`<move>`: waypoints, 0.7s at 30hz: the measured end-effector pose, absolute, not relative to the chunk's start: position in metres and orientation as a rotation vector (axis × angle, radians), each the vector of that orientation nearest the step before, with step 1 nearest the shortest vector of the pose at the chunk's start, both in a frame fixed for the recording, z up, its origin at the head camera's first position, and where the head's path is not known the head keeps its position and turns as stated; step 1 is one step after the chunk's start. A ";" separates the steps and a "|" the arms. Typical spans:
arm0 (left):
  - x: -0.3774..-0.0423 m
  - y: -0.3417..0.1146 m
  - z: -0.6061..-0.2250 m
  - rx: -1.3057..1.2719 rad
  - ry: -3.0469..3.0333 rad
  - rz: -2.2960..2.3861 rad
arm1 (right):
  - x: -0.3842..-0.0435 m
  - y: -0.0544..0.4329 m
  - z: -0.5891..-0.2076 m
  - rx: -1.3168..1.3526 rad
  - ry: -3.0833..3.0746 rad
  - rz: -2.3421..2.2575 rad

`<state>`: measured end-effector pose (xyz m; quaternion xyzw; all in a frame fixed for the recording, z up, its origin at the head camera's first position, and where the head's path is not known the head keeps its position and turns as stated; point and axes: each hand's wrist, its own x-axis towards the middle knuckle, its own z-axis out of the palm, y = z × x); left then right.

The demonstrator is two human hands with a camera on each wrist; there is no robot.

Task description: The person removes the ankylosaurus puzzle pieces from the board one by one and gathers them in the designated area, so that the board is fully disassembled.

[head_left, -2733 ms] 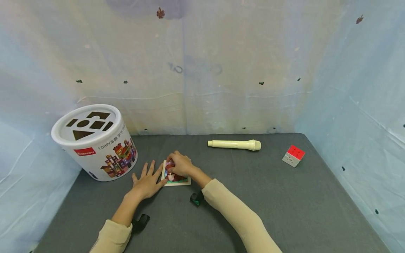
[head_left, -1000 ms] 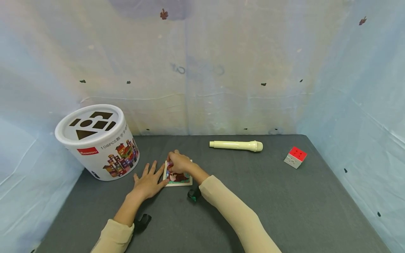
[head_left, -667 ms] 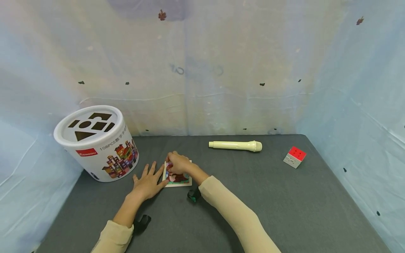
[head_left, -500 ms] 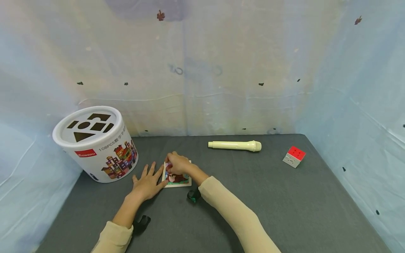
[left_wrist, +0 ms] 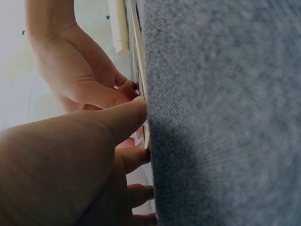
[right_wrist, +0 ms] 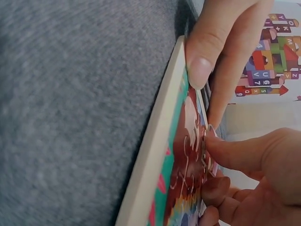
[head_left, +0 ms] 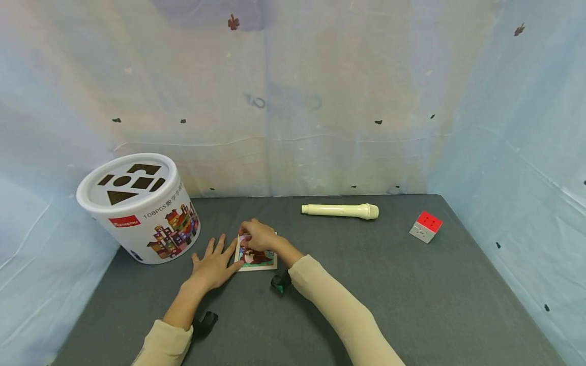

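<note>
A small picture puzzle in a pale board (head_left: 263, 260) lies on the grey table, left of centre. My left hand (head_left: 218, 252) lies flat on the table beside it, its thumb (left_wrist: 129, 115) touching the board's left edge (left_wrist: 140, 89). My right hand (head_left: 248, 238) is curled over the board's far left corner, and its fingertips (right_wrist: 221, 150) pinch a puzzle piece (right_wrist: 205, 137) that stands slightly up from the picture (right_wrist: 186, 169). The left thumb's tip (right_wrist: 200, 70) shows at the board's rim (right_wrist: 155, 136).
A white round bucket (head_left: 137, 208) with shape holes in its lid stands at the left. A cream recorder (head_left: 340, 210) lies at the back. A cube with a red top (head_left: 426, 226) sits at the right. Pale cloth walls close in three sides.
My right hand's fingers have shifted slightly over the board's far left corner. The left hand and the other objects have stayed put.
</note>
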<state>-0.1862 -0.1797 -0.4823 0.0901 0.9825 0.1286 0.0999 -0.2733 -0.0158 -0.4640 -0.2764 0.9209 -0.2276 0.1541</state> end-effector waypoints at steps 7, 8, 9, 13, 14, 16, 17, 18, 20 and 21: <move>-0.187 -0.179 -0.482 0.263 2.905 0.404 | -0.275 -0.015 -0.466 -0.773 2.637 -0.682; -0.187 -0.179 -0.482 0.262 2.906 0.406 | -0.275 -0.014 -0.466 -0.775 2.633 -0.689; -0.187 -0.179 -0.482 0.262 2.906 0.409 | -0.275 -0.014 -0.466 -0.780 2.628 -0.695; -0.187 -0.178 -0.482 0.260 2.910 0.413 | -0.277 -0.013 -0.466 -0.795 2.602 -0.736; -0.187 -0.178 -0.482 0.260 2.911 0.413 | -0.278 -0.012 -0.466 -0.803 2.597 -0.747; -0.187 -0.179 -0.482 0.260 2.911 0.414 | -0.279 -0.012 -0.467 -0.810 2.579 -0.786; -0.187 -0.179 -0.482 0.260 2.911 0.414 | -0.280 -0.011 -0.467 -0.812 2.570 -0.810; -0.187 -0.179 -0.482 0.260 2.912 0.413 | -0.281 -0.011 -0.468 -0.813 2.561 -0.833; -0.187 -0.178 -0.482 0.260 2.912 0.416 | -0.282 -0.010 -0.470 -0.809 2.550 -0.881; -0.187 -0.178 -0.482 0.260 2.912 0.417 | -0.282 -0.010 -0.470 -0.803 2.541 -0.909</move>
